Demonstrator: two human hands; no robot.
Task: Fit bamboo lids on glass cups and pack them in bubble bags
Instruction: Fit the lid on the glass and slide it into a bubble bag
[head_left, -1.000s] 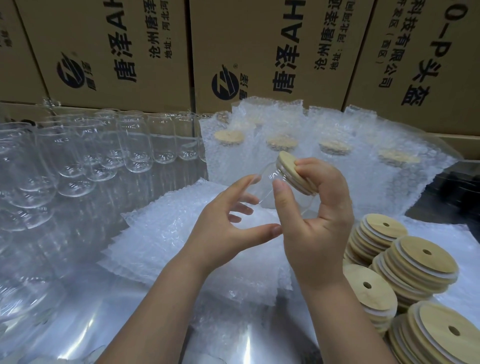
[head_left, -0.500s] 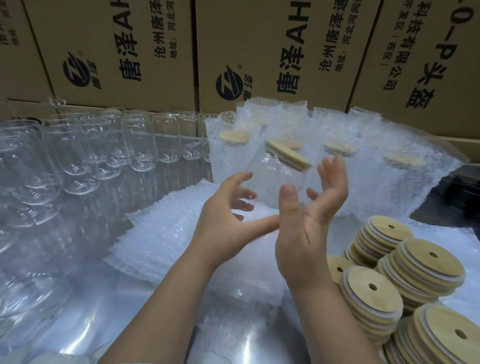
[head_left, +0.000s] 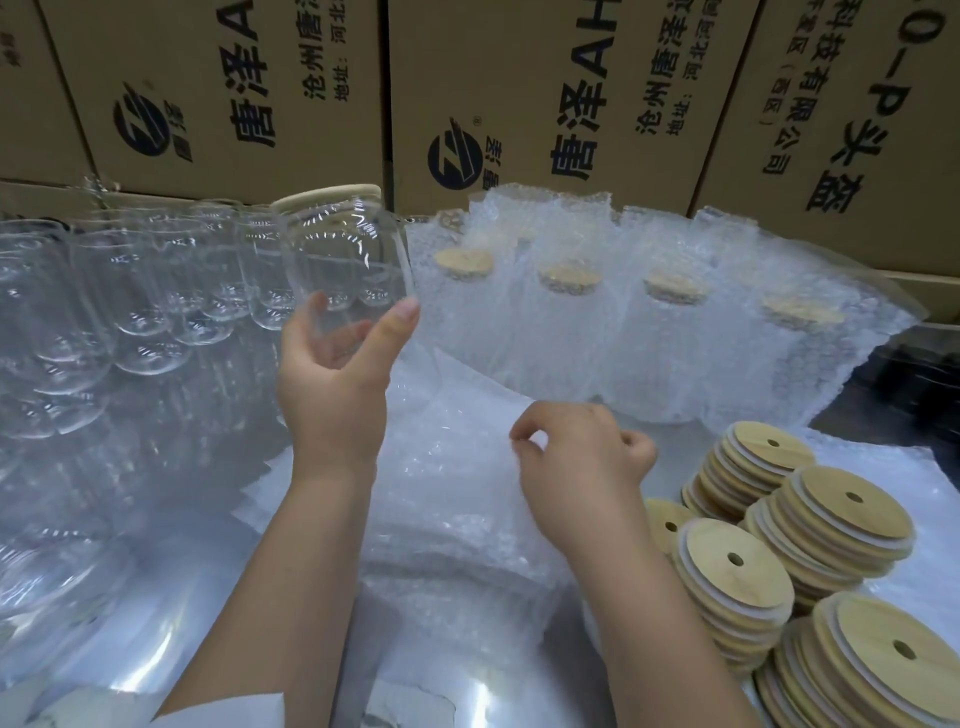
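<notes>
We see the left hand (head_left: 335, 384) raised above the table, thumb and fingers curled round the base of a glass cup (head_left: 345, 260), which it holds upright with a bamboo lid (head_left: 327, 195) seated on its mouth; the right hand (head_left: 582, 467) is lower, fingers curled, thumb and forefinger pinching the top bubble bag (head_left: 457, 441) of a flat stack of bags (head_left: 415, 545); rows of bare glass cups (head_left: 130, 291) stand to the left; bagged cups (head_left: 571, 322) with lids on stand at the back right; stacks of bamboo lids (head_left: 831, 519) sit just right of the right hand; printed cardboard boxes (head_left: 208, 93) line the back.
</notes>
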